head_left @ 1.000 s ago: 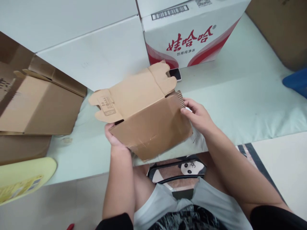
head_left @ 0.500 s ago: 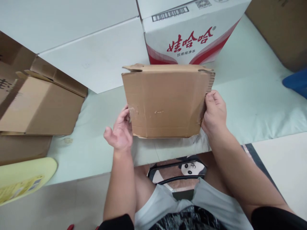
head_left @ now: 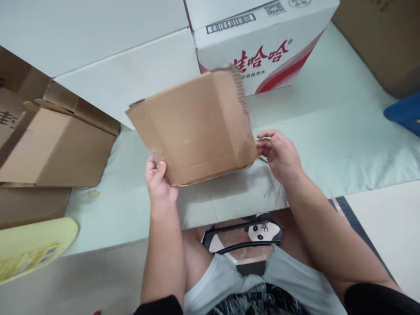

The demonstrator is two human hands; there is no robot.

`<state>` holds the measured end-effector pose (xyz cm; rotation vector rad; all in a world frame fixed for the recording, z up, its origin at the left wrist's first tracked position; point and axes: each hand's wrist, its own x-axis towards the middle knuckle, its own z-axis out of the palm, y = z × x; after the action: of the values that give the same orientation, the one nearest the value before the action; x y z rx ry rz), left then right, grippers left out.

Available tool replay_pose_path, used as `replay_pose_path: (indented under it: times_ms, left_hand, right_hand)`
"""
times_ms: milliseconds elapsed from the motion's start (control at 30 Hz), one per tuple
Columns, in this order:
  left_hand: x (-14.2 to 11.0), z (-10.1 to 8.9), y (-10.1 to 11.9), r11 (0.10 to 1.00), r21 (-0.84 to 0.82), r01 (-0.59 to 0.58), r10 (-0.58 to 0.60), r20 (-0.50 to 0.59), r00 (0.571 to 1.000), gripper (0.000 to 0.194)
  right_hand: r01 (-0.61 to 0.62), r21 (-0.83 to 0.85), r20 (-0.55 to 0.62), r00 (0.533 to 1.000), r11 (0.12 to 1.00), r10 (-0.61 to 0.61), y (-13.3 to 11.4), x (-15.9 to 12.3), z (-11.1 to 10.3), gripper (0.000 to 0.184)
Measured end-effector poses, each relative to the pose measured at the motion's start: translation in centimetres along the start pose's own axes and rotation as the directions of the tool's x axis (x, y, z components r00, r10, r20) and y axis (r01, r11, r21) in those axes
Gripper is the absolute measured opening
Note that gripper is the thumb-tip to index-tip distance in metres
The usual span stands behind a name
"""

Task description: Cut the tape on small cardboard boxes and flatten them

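A flattened brown cardboard box (head_left: 193, 127) is held tilted above the pale green cloth, its right edge frayed and corrugated. My left hand (head_left: 160, 179) grips its lower left corner, thumb on the near face and fingers mostly hidden behind. Beside the lower right corner, my right hand (head_left: 278, 153) has its fingers loosely bent and apart. Whether those fingertips touch the cardboard is hard to see. A small shiny thing (head_left: 263, 158) shows just under them, too small to name.
White cartons (head_left: 131, 65) stand at the back, and a white carton with red lettering (head_left: 262, 57) is partly covered by the cardboard. Brown boxes (head_left: 75, 144) and a yellow-green container (head_left: 36, 245) are on the left. At right are a blue object (head_left: 405, 113) and a brown box (head_left: 380, 48).
The cardboard box has swung left and tilted, its right side raised. My left hand has closed on its corner, while my right hand has let go of the right edge and loosened.
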<state>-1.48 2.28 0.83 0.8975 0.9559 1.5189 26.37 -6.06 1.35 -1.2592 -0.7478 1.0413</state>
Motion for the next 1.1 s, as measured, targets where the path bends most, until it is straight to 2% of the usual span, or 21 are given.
replay_pose_path:
  times_ms: [100, 233, 433, 567, 667, 833, 967, 1033, 1100]
  left_hand:
    - [0.1, 0.0, 0.3, 0.998, -0.053, -0.024, 0.022, -0.033, 0.999, 0.038]
    - [-0.2, 0.1, 0.7, 0.997, -0.073, 0.022, -0.022, 0.002, 1.000, 0.037]
    - [-0.5, -0.1, 0.7, 0.996, -0.090, 0.010, -0.005, 0.058, 0.998, 0.036]
    - [-0.2, -0.7, 0.4, 0.997, -0.077, 0.001, 0.006, 0.100, 0.995, 0.040]
    - [-0.2, -1.0, 0.3, 0.999, -0.037, 0.005, -0.001, 0.121, 0.993, 0.042]
    - [-0.3, -0.9, 0.0, 0.999, 0.030, 0.033, -0.037, 0.138, 0.990, 0.042]
    - [-0.2, -1.0, -0.6, 0.997, 0.053, 0.062, -0.065, 0.073, 0.995, 0.034]
    - [0.0, -1.0, -1.0, 0.995, 0.064, 0.073, -0.079, 0.090, 0.993, 0.030]
    - [0.2, -0.9, -1.3, 0.995, 0.093, 0.031, -0.039, 0.085, 0.996, 0.033]
  right_hand:
    - [-0.011, -0.044, 0.059, 0.998, 0.999, 0.014, -0.1, -0.3, 0.1, 0.035]
    - [0.003, -0.159, 0.112, 0.994, 0.987, 0.015, -0.1, -0.6, 0.5, 0.034]
    - [0.082, -0.111, 0.000, 0.997, 0.990, -0.083, 0.5, -0.2, 0.4, 0.038]
    - [0.158, -0.226, 0.104, 0.985, 0.961, -0.137, 0.5, -0.3, 0.1, 0.024]
    - [0.209, -0.249, 0.120, 0.976, 0.946, -0.184, 0.4, -0.6, 0.4, 0.027]
    - [0.185, -0.167, 0.077, 0.982, 0.968, -0.174, 0.2, -0.7, 0.8, 0.041]
    - [0.198, -0.164, -0.047, 0.977, 0.966, -0.208, 0.0, -0.4, 0.3, 0.047]
    - [0.166, -0.162, -0.113, 0.976, 0.973, -0.185, 0.0, -0.4, -0.1, 0.046]
    - [0.125, -0.153, -0.152, 0.977, 0.980, -0.148, 0.0, -0.5, -0.3, 0.046]
